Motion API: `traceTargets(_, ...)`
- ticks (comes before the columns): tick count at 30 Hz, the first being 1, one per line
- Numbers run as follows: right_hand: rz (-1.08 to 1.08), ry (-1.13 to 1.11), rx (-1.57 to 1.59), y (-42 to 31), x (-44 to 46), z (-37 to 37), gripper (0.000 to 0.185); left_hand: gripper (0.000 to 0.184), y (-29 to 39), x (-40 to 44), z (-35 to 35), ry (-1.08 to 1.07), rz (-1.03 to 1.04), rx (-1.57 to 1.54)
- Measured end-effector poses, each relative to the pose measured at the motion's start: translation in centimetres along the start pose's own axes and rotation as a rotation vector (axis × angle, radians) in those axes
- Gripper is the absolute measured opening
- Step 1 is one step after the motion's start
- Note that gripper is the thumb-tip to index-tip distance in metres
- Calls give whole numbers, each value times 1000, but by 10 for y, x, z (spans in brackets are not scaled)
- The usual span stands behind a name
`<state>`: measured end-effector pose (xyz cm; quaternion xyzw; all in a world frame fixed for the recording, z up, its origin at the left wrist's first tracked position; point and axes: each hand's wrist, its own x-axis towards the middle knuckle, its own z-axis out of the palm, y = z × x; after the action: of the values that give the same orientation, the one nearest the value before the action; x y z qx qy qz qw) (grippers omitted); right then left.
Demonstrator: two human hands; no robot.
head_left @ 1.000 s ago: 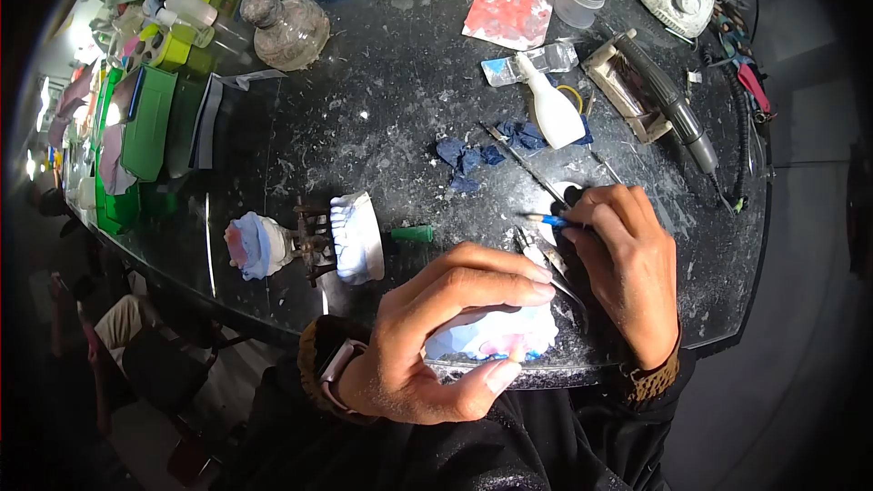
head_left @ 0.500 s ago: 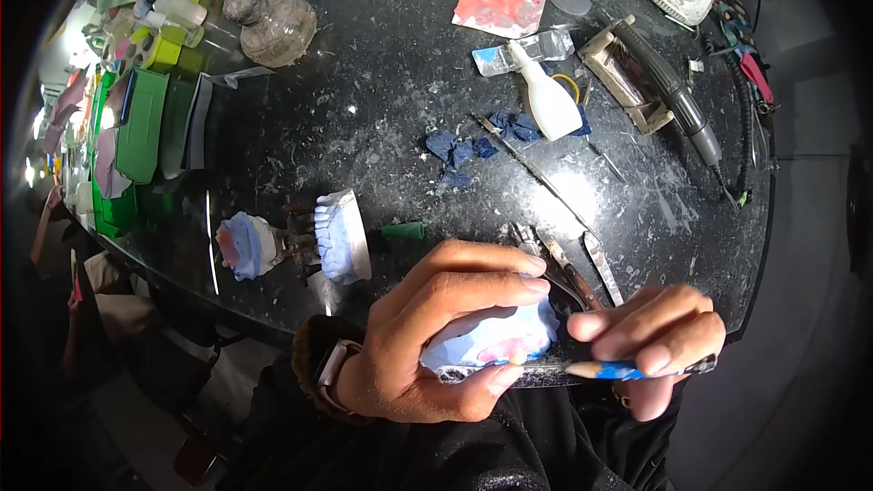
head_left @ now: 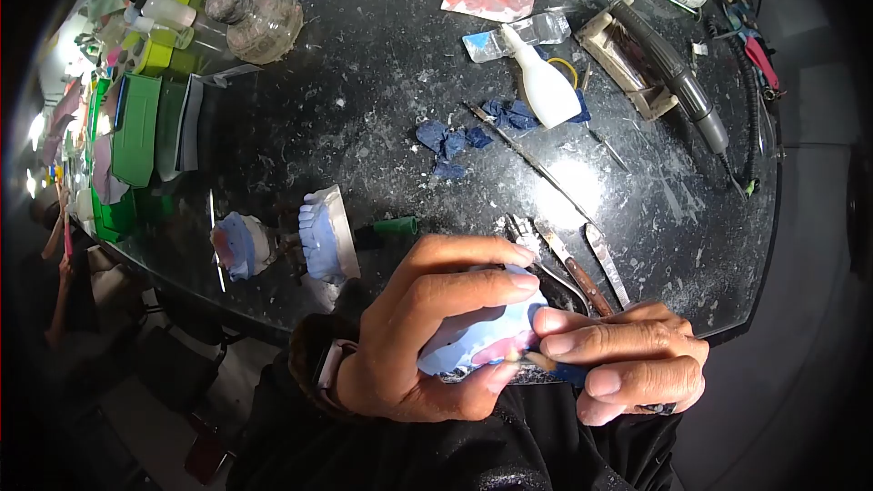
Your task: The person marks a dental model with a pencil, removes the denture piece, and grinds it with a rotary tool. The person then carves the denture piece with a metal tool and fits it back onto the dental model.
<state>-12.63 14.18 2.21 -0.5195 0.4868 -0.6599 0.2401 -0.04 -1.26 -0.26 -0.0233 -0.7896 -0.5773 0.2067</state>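
Left-hand grip [head_left: 427, 336] curled around blue dental cast [head_left: 477, 335], cast between fingers and thumb near counter [head_left: 373, 91] edge. Right-hand grip [head_left: 568, 359] pinching blue-handled brush [head_left: 571, 375], tip by cast's pink patch [head_left: 496, 350].

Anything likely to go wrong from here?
1. The tip of the blue-handled tool, held in the right hand, sits close to the left hand; a slip could jab it or scrape the pink patch.
2. The blue cast is held at the near edge of the table, so a loosened grip might drop it.
3. The brown-handled tool lies near the right hand and could get knocked.
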Motion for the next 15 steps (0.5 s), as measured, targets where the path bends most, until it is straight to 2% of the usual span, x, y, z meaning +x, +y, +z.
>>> traceTargets(9, 6, 42, 15, 1, 0, 3, 29, 42, -1, 0, 0, -3, -10, -33)
traceTargets(15, 14, 54, 41, 1, -1, 2, 29, 40, 4, 1, 4, 82, -38, -142)
